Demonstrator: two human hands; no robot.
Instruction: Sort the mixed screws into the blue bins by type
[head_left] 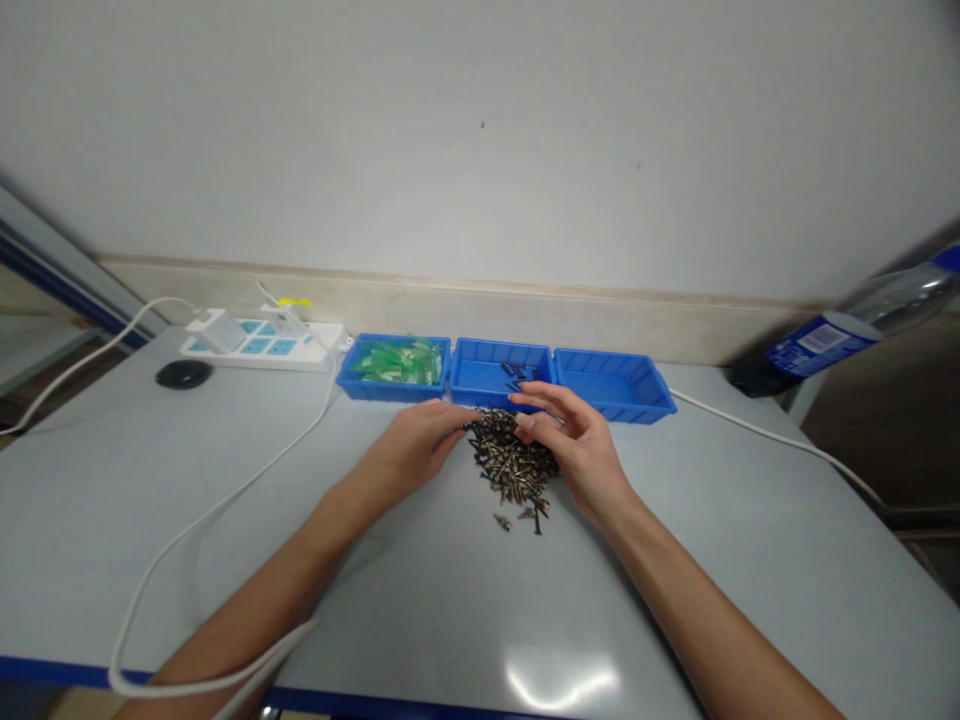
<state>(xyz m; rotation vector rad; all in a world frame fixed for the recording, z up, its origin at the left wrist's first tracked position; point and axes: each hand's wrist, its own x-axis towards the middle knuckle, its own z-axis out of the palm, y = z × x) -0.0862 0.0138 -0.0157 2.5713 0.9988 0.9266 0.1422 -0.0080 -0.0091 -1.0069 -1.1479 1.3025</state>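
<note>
Near the back of a pale gray table (pixel 420 600), a heap of small dark and brassy screws (pixel 514 465) lies between my 2 hands, just in front of the middle blue tray (pixel 480 396). My left hand (pixel 420 440) comes in low, palm down, fingers together and bent at the heap's left edge; I cannot tell whether they pinch anything. My right hand (pixel 574 440) is over the heap's right side, thumb and fingers curved and parted, fingertips level with the tray's front rim; whether a screw sits between them is unclear. It hides part of the heap and of the tray, where a few dark screws show. Green contents blur together in the left blue tray (pixel 390 395). At far right, the picture's edge cuts off a bottle (pixel 817 345).
</note>
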